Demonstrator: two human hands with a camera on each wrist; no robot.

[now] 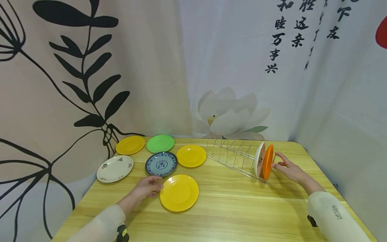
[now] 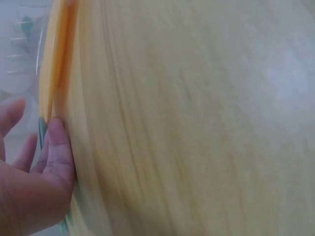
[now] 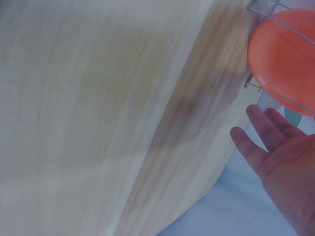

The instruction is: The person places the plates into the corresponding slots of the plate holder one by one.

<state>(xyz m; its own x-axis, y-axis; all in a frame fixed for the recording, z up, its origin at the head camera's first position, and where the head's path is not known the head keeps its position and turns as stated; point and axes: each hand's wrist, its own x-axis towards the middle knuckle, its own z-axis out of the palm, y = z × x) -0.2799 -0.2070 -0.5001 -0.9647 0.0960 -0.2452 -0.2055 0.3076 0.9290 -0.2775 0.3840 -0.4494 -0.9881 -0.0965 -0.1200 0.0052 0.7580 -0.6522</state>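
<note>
In the head view my left hand (image 1: 147, 187) is at the left rim of the front yellow plate (image 1: 179, 193), which lies on the table. The left wrist view shows the thumb by the rim of the yellow plate (image 2: 50, 64) and the other fingers apart, not closed round it. To the right, a wire dish rack (image 1: 235, 156) holds an orange plate (image 1: 267, 162) and a white plate (image 1: 259, 158), both on edge. My right hand (image 1: 289, 168) is beside the orange plate, fingers extended. A gap shows between those fingers and the orange plate (image 3: 285, 61) in the right wrist view.
Behind my left hand lie a blue-patterned plate (image 1: 161, 164), a white floral plate (image 1: 115, 168), a green plate (image 1: 160, 144) and two more yellow plates, one at the back left (image 1: 130, 145) and another near the rack (image 1: 191, 156). Printed curtains (image 1: 151, 67) hang behind the table.
</note>
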